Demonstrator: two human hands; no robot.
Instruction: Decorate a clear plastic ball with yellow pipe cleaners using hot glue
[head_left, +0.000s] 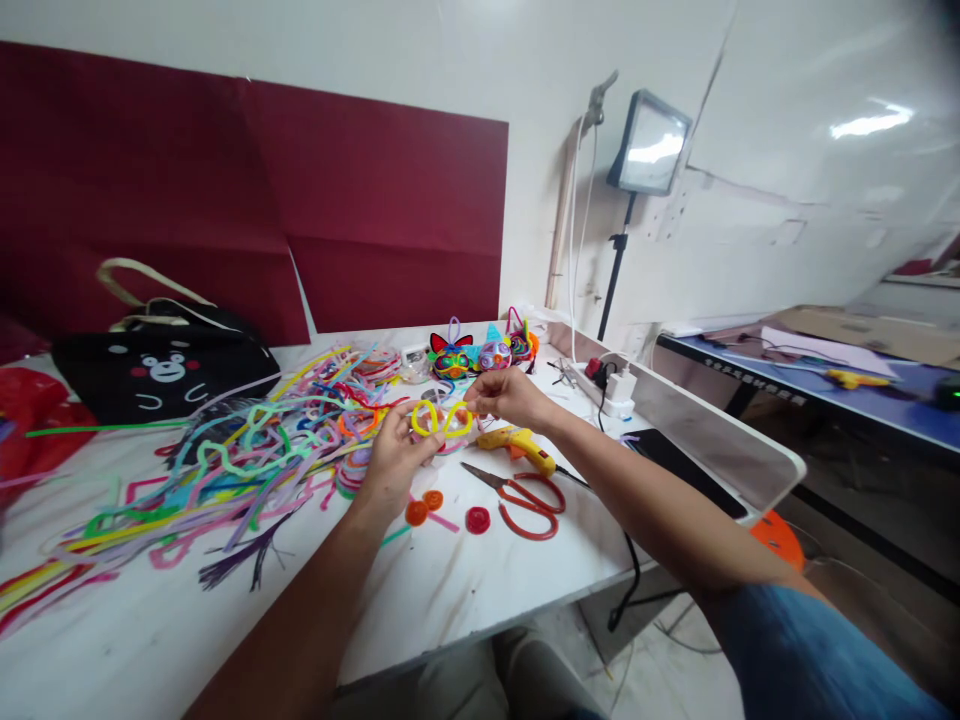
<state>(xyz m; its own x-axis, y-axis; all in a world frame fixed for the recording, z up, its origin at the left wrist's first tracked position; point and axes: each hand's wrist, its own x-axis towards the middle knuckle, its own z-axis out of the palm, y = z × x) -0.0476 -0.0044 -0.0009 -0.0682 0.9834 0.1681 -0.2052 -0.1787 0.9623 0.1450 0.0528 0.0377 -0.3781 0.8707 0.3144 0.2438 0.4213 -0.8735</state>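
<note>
A yellow pipe cleaner (424, 418), bent into two open loops side by side, is held up over the table between both hands. My left hand (396, 450) pinches the left loop. The fingers of my right hand (510, 395) are closed on the top of the right loop. Below the hands lie red-handled scissors (525, 503), blades pointing left. A yellow glue gun (517, 447) rests just behind them. Nearer the front are a red coil (478, 519) and two orange coils (424, 508), with short pink and green pieces beside them.
Tangled colourful pipe cleaners (247, 450) cover the left half of the table (435, 620). Decorated balls (495, 353) stand at the back. A black bag (165, 365) sits far left. On the right are a power strip (616, 400), a dark tablet-like slab (682, 470) and a hanging cable (634, 570).
</note>
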